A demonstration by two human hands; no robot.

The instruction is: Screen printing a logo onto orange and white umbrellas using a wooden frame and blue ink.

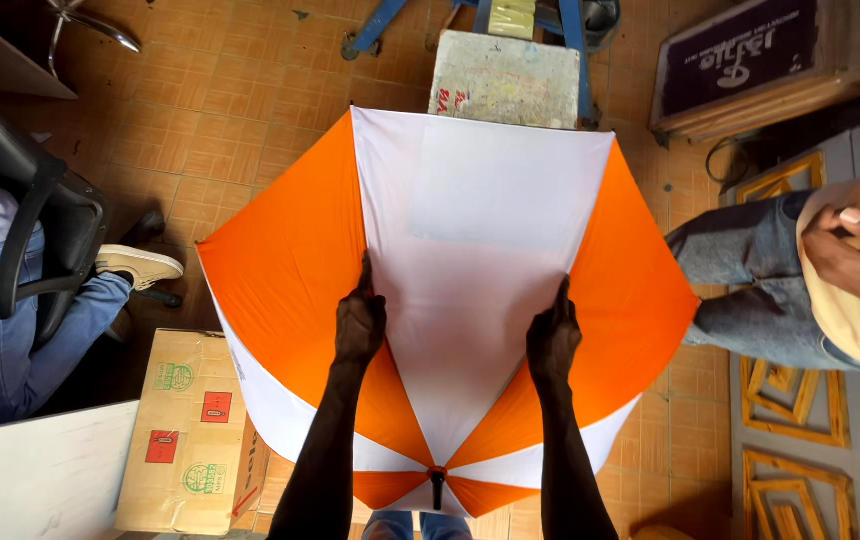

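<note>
We are holding an open umbrella [470, 290] out in front of us, its orange and white panels spread wide over the tiled floor [230, 110] and its black tip [437, 490] pointing back toward our body. Our left hand [360, 320] is lying flat along the seam where the white middle panel is meeting the orange panel on that side, fingers stretched out and pressing on the cloth rather than closing around anything. Our right hand [553, 335] is doing the same on the opposite seam, also flat and open against the fabric. A cardboard box [190, 430] is sitting on the floor just beside the umbrella's left edge. One person in jeans is sitting in a black chair [30, 230] at the left, and another person's hand [855, 255] is showing at the right
</note>
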